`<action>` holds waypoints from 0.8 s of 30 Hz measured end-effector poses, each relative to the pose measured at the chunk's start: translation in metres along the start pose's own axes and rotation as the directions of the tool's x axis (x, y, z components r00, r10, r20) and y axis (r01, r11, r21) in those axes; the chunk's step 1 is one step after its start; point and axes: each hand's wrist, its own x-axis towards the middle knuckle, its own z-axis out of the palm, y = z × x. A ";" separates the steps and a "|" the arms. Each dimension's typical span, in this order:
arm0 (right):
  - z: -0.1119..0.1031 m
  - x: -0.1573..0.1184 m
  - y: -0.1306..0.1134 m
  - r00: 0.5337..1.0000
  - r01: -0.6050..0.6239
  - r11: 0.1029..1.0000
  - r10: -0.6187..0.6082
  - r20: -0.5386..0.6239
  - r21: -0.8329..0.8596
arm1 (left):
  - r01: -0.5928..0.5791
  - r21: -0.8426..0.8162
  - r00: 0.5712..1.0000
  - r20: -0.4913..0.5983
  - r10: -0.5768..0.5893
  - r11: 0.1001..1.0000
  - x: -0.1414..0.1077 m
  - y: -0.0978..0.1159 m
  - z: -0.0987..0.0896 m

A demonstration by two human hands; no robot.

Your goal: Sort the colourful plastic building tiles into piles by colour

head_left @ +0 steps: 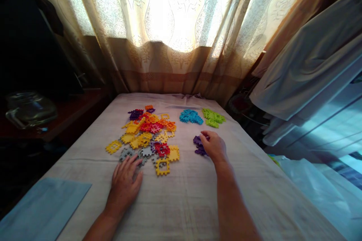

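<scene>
Interlocking plastic tiles lie on a cloth-covered table. My left hand (pixel 126 179) rests palm down with fingers spread, its fingertips touching the grey tiles (pixel 127 153) at the near edge of a mixed pile. That pile holds yellow tiles (pixel 162 167), red tiles (pixel 162 149) and orange ones (pixel 171 125). To the right, my right hand (pixel 214 145) is over a small group of purple tiles (pixel 200 147), fingers curled and thumb close to the index finger. Whatever sits between those fingertips is hidden. Beyond it are a blue tile group (pixel 191 116) and a green tile group (pixel 213 117).
A pale blue sheet (pixel 45 205) lies at the table's near left corner. Off to the left, a glass jug (pixel 31 109) stands on a dark surface. Curtains (pixel 169 60) hang behind the table. Hanging clothes (pixel 305 56) and a plastic bag (pixel 311 180) are on the right.
</scene>
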 end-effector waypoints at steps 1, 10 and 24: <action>0.005 -0.004 -0.010 0.999 0.048 0.999 -0.048 0.012 0.025 | 0.001 -0.004 1.000 -0.005 -0.001 1.000 0.000 0.001 0.000; 0.060 -0.054 -0.084 0.832 0.477 0.876 -0.477 0.282 0.075 | -0.003 -0.014 1.000 -0.014 0.003 1.000 -0.002 0.005 -0.001; 0.077 -0.046 -0.107 0.819 0.483 0.875 -0.458 0.346 0.015 | 0.008 -0.033 1.000 -0.002 -0.008 0.999 -0.002 0.006 0.001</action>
